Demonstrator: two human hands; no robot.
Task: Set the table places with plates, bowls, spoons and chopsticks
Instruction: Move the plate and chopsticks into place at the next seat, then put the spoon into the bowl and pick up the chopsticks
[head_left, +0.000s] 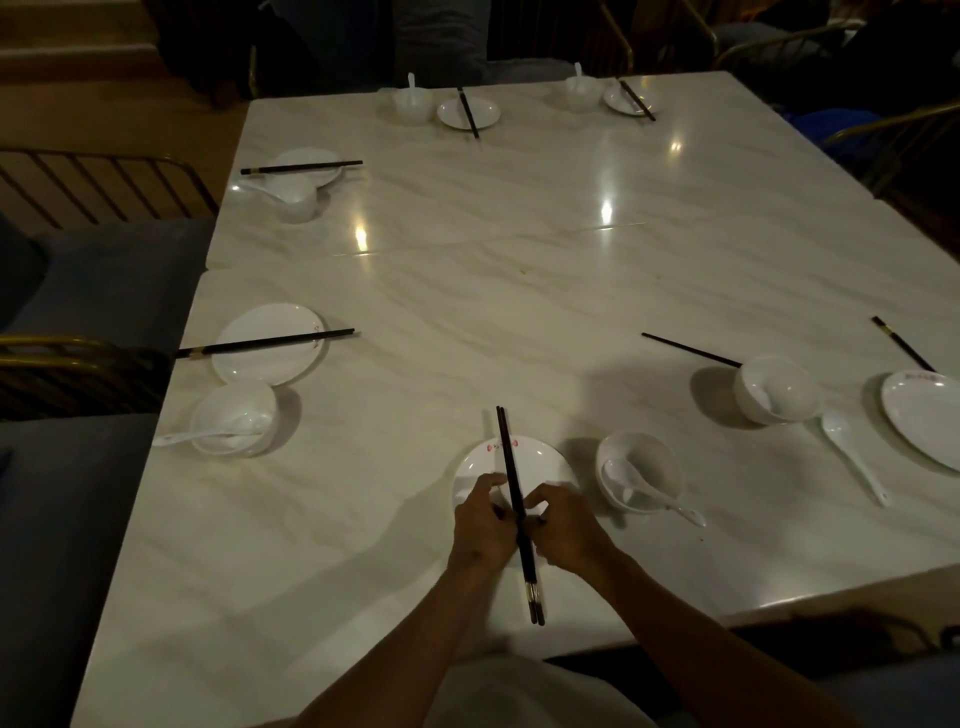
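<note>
A pair of dark chopsticks (509, 457) lies lengthwise over a white plate (540, 460) at the near table edge. My left hand (480, 525) and my right hand (563, 527) pinch the pair from either side at its middle. To the right of the plate stands a white bowl (660, 467) with a white spoon (649, 491) in it. At the right, a second bowl (776, 389) has a spoon (852, 454) beside it, a plate (922, 415) and two separate chopsticks (691, 349) (904, 344).
The marble table (519, 270) carries set places: plate (270, 343), bowl (234, 415) and chopsticks at the left, another place at the far left (306, 169), two at the far edge (467, 111) (628, 98). Chairs (78, 182) ring the table.
</note>
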